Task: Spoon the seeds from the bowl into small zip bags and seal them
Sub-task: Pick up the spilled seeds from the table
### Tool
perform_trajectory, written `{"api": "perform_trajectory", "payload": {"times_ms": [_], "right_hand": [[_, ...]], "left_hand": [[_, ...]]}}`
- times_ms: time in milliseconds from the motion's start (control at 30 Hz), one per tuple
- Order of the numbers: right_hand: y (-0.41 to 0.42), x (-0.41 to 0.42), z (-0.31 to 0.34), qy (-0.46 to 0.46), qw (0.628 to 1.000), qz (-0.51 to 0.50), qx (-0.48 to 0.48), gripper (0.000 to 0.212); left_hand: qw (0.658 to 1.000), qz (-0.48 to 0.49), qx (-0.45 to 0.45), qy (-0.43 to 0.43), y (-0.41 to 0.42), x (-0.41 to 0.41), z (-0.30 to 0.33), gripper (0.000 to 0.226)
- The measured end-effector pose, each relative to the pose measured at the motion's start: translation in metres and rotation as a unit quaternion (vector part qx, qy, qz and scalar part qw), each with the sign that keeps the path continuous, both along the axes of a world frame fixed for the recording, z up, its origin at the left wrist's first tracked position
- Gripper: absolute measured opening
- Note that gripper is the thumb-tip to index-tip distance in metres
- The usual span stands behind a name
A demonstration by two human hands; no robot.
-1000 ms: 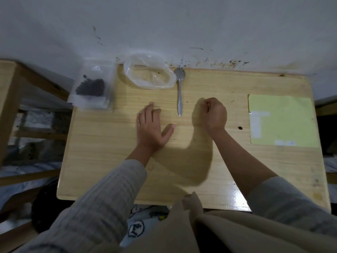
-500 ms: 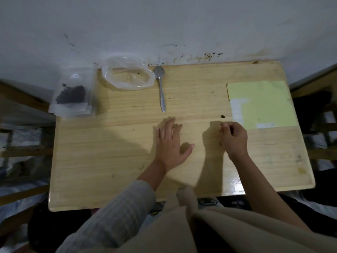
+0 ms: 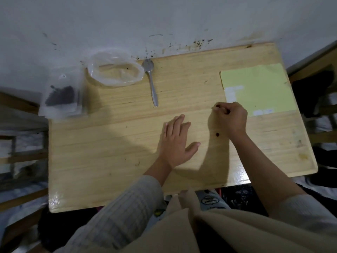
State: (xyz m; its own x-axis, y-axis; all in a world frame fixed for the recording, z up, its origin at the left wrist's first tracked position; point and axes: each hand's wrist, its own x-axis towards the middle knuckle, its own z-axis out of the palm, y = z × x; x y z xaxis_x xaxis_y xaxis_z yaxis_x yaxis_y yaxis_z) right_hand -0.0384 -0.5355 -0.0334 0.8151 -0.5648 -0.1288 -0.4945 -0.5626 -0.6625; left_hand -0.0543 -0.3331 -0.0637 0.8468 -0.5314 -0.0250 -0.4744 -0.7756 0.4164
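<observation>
A clear plastic bowl (image 3: 115, 70) stands at the table's far left, and it looks nearly empty. A metal spoon (image 3: 151, 82) lies just right of it, handle toward me. A stack of small zip bags (image 3: 61, 94) with dark seeds inside sits over the table's left edge. My left hand (image 3: 176, 143) rests flat on the wood, fingers straight. My right hand (image 3: 230, 118) is curled, and its fingertips pinch one dark seed (image 3: 217, 106). A second loose seed (image 3: 217, 134) lies on the table beside my right wrist.
The wooden table (image 3: 109, 161) stands against a stained white wall. A yellow-green sheet (image 3: 255, 88) with white patches lies at the far right. Wooden frames and dark clutter flank the table. My beige garment hangs over the near edge.
My right hand moved right, toward the yellow sheet, and its fingertips closed on a loose seed. My left hand slid right along the table, still flat. The head view shifted.
</observation>
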Motion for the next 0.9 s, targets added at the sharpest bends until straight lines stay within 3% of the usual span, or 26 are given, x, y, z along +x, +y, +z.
{"api": "perform_trajectory", "payload": {"times_ms": [233,300,433,500,567,633,667,733,767,833,900], "right_hand": [[0.000,-0.006,-0.006,-0.013,0.999,-0.046,-0.002,0.026],[-0.003,-0.013,-0.001,-0.028,0.982,-0.144,0.117,0.026],[-0.001,-0.038,0.010,-0.113,0.855,-0.297,0.409,0.025],[0.002,-0.050,0.013,-0.127,0.824,-0.291,0.469,0.029],[0.006,-0.060,0.010,-0.111,0.832,-0.266,0.474,0.031],[0.010,-0.065,0.007,-0.095,0.864,-0.251,0.427,0.037],[0.011,-0.067,0.004,-0.090,0.900,-0.225,0.362,0.044],[0.015,-0.073,0.002,-0.055,0.976,-0.127,0.167,0.052],[0.018,-0.077,0.000,-0.039,0.993,-0.081,0.071,0.050],[0.021,-0.082,-0.003,-0.038,0.997,-0.021,-0.059,0.041],[0.024,-0.085,-0.004,-0.060,0.994,-0.003,-0.095,0.026]], "left_hand": [[1.000,0.002,-0.002,-0.003,0.000,-0.001,0.000,0.066],[1.000,0.001,-0.001,-0.005,0.000,-0.001,0.000,0.066],[1.000,-0.002,0.006,0.000,0.001,-0.001,0.000,0.066],[1.000,-0.005,0.011,-0.001,0.001,-0.001,0.001,0.067],[1.000,-0.007,0.015,-0.002,0.001,0.000,0.001,0.067],[1.000,-0.008,0.016,0.000,0.001,-0.001,0.001,0.067],[1.000,-0.009,0.015,0.000,0.001,-0.001,0.001,0.068],[1.000,-0.009,0.014,0.001,0.002,-0.001,0.001,0.068],[1.000,-0.009,0.014,0.001,0.002,-0.002,0.001,0.068],[1.000,-0.009,0.013,0.003,0.002,-0.002,0.001,0.069],[1.000,-0.009,0.009,0.006,0.002,-0.002,0.001,0.069]]}}
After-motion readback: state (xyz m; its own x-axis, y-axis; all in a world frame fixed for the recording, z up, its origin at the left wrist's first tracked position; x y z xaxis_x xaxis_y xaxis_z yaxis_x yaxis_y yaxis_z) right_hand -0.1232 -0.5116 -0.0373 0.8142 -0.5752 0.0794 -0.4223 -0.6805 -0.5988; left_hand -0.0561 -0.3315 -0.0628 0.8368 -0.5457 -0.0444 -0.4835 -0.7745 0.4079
